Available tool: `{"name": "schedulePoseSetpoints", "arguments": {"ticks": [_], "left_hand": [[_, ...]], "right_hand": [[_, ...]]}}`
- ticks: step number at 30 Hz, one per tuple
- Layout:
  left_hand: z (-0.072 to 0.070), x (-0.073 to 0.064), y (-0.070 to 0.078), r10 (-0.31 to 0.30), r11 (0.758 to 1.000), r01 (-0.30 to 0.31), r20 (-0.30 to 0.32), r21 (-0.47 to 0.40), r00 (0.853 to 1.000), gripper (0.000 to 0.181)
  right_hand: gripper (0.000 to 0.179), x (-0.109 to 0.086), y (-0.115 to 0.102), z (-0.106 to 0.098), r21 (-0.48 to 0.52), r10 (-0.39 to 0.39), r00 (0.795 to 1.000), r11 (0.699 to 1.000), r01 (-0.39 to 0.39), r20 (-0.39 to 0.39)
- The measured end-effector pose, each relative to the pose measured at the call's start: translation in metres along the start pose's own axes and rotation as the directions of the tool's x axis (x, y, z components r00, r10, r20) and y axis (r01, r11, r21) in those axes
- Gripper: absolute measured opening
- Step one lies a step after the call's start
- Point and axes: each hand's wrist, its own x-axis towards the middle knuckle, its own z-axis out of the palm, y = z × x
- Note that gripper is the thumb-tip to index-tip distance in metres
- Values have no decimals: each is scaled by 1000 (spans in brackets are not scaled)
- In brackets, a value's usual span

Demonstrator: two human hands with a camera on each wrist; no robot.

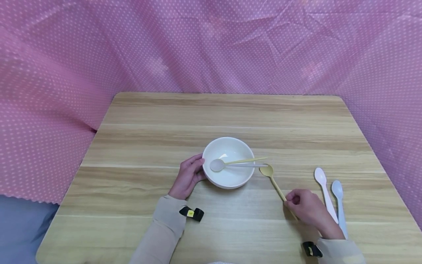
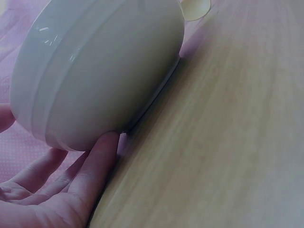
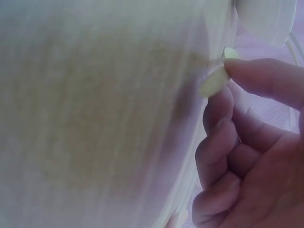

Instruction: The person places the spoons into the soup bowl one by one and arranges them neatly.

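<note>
A white bowl [image 1: 228,179] stands on the wooden table, and my left hand [image 1: 188,176] grips its left side, thumb near the rim. In the left wrist view, the fingers [image 2: 102,159] touch the bowl's lower wall. Inside lie two spoons with overlapping heads: a pale grey spoon [image 1: 217,165] and one with a yellow handle [image 1: 245,160]. Both handles stick out past the right rim. My right hand [image 1: 306,209] pinches the handle of a yellow spoon [image 1: 276,187] between thumb and fingers; its head points at the bowl. The right wrist view shows the handle's end [image 3: 213,83] in the pinch.
To the right of my right hand lie a pinkish-white spoon [image 1: 324,187] and a light blue spoon [image 1: 339,200], partly behind the wrist. Pink dotted cloth [image 1: 211,47] hangs round the back and sides of the table [image 1: 148,124].
</note>
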Motion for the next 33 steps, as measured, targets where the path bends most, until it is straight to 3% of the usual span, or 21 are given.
{"name": "schedulePoseSetpoints", "arguments": {"ticks": [8, 16, 28, 33], "left_hand": [[0, 0, -1, -1, 1000, 1, -6, 5, 1000, 49], [0, 0, -1, -5, 1000, 5, -8, 1, 1000, 49], [0, 1, 0, -2, 1000, 2, -7, -4, 1000, 47], [0, 2, 0, -7, 1000, 7, -8, -2, 1000, 44]], "right_hand": [[14, 0, -1, -3, 14, 12, 999, 1000, -11, -31], [14, 0, -2, -4, 50, -6, 992, 999, 12, -125], [15, -1, -4, -7, 59, -33, 960, 997, 51, -278], [16, -1, -5, -8, 75, -22, 933, 996, 52, -360]]}}
